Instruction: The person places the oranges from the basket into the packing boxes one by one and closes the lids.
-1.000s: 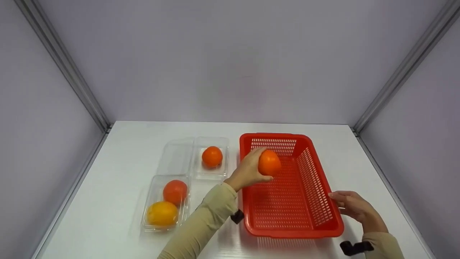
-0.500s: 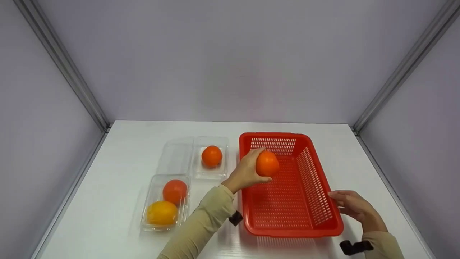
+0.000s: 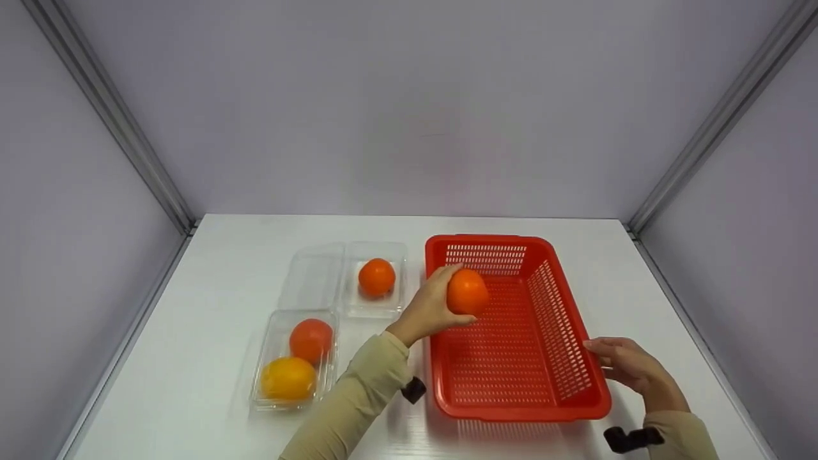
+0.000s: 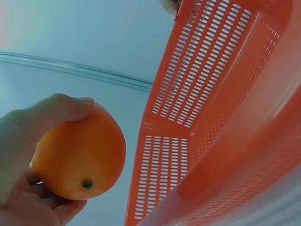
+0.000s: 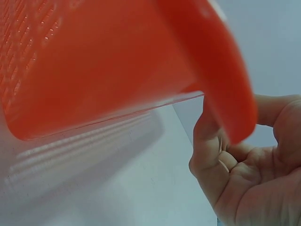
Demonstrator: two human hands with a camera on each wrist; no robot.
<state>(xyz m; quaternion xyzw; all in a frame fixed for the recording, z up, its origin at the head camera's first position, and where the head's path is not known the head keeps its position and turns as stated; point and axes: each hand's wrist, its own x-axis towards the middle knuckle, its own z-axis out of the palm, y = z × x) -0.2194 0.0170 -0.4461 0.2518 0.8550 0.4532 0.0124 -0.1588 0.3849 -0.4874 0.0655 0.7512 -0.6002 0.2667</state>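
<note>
An orange [image 3: 467,292] is gripped between the thumb and fingers of my left hand [image 3: 429,309], above the left part of the red basket [image 3: 498,414]. Its green stem end shows in the left wrist view, where the thumb lies over the top of the orange [image 4: 82,155]. On the basket's right side, my right hand [image 3: 632,367] pinches the rim. In the right wrist view the fingers of the right hand [image 5: 254,174] curl under the rim [image 5: 221,80], partly hidden by it. The basket holds no fruit.
Left of the basket, a second orange [image 3: 377,277] sits in a clear plastic container [image 3: 375,310] with its lid [image 3: 313,276] folded out. Nearer, another clear container [image 3: 271,332] holds a reddish-orange fruit [image 3: 311,341] and a yellow fruit [image 3: 288,378]. Walls [image 3: 409,115] enclose the white table.
My left hand has drifted slightly left with the orange, toward the basket's left rim. The right hand stays on the rim, and the basket and containers have not visibly moved.
</note>
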